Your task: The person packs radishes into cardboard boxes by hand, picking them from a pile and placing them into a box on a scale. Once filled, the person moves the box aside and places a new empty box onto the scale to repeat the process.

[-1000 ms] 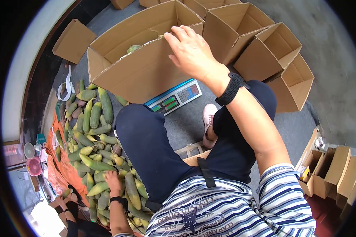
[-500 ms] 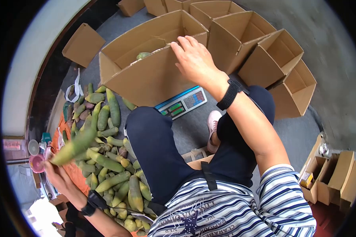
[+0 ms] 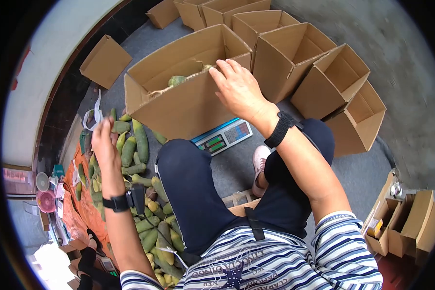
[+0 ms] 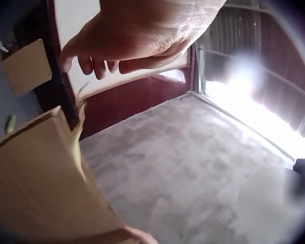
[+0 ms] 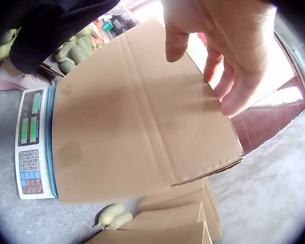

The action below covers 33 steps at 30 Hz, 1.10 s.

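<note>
A tall cardboard box [image 3: 183,111] stands on a digital scale [image 3: 229,135] in front of my knees. Inside it a green radish [image 3: 176,80] and pale root tails show over the near wall. My right hand [image 3: 241,87] rests on the box's near rim; in the right wrist view the thumb lies outside the wall. My left hand [image 3: 105,142], slightly blurred, is raised over the radish pile, left of the box. The left wrist view shows its fingers [image 4: 99,66] hanging loosely with nothing between them. Several green radishes [image 3: 140,140] lie heaped by my left knee.
Several cardboard boxes [image 3: 280,60] curve round the back and right, and another box [image 3: 106,63] lies at the back left. A white plastic bag [image 3: 98,107] sits behind the pile. Smaller cartons [image 3: 415,222] stand at lower right. An orange sheet [image 3: 84,208] lies under the radishes.
My left hand lifted a radish from the pile, then moved up and forward; that radish no longer shows in it. My right hand stays at the box rim.
</note>
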Each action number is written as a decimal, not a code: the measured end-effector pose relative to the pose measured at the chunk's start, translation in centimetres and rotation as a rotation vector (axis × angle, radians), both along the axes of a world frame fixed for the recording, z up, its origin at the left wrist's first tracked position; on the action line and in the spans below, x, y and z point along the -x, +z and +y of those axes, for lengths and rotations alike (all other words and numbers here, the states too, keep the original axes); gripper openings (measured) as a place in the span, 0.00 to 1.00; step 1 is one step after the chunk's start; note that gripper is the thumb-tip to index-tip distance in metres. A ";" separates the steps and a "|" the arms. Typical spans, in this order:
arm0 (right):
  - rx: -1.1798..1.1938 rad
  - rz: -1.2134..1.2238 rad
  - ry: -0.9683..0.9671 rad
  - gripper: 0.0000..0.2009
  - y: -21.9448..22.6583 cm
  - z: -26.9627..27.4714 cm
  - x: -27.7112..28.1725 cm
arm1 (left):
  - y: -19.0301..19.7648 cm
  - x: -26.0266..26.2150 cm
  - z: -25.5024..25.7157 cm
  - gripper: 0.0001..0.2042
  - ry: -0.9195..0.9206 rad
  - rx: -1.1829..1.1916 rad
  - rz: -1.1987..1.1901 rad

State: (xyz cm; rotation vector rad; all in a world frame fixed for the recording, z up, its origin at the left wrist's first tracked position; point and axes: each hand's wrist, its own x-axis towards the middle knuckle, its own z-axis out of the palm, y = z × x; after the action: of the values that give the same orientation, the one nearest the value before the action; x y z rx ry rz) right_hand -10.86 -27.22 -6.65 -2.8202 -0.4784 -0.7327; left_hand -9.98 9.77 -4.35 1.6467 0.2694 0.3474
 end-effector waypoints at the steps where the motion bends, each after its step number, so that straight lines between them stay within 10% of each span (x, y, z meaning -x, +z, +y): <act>1: -0.018 0.008 0.022 0.28 0.2 -0.1 0.2 | -2.0 1.4 1.0 0.13 0.005 -0.053 0.042; 10: 0.005 -0.104 0.097 0.24 0.4 -0.3 0.1 | -20.4 21.0 6.6 0.13 -0.558 -0.533 0.692; 24: 0.070 0.015 0.044 0.26 1.0 0.7 0.4 | -24.3 28.4 13.5 0.12 -0.018 -1.037 0.819; 33: 0.092 0.051 0.019 0.26 1.2 1.2 0.4 | -26.8 28.7 18.5 0.07 -0.275 -1.738 0.717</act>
State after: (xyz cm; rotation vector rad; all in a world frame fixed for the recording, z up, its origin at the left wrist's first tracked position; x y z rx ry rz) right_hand -11.25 -26.04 -5.48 -2.9072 -0.5431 -0.6490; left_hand -38.67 28.26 -31.11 3.4599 0.2538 -0.4365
